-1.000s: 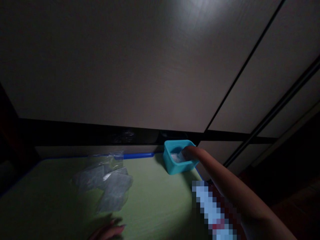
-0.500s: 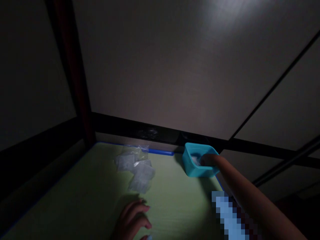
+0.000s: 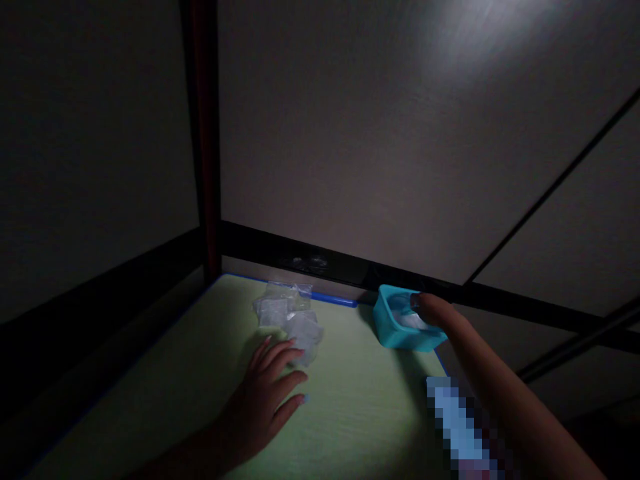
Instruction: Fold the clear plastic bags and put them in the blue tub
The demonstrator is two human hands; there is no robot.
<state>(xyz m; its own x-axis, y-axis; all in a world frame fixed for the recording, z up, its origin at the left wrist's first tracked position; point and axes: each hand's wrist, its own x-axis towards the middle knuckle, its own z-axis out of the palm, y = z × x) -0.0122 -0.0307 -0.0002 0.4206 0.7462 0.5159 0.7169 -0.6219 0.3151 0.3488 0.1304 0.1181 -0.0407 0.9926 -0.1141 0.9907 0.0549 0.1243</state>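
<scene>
My left hand (image 3: 273,383) is open, fingers spread, over the green tabletop (image 3: 350,393), its fingertips at the near edge of some thin whitish packets (image 3: 303,329). More packets and clear plastic bags (image 3: 290,293) lie just behind these. On the right, my right hand (image 3: 434,308) reaches over the rim of a turquoise basket (image 3: 407,339) with whitish plastic items (image 3: 411,319) inside. Its fingers are bent down into the basket and mostly hidden, so what they hold, if anything, cannot be made out.
A blue tube-like object (image 3: 335,299) lies along the table's back edge. Behind stands a grey panelled wall (image 3: 350,147) with a dark ledge, on which a crumpled clear plastic piece (image 3: 310,262) rests. A pixelated light-blue shape (image 3: 457,420) is at the lower right.
My left hand has moved forward to the packets, with its fingers more spread. My right hand has risen a little within the basket. The view has shifted slightly.
</scene>
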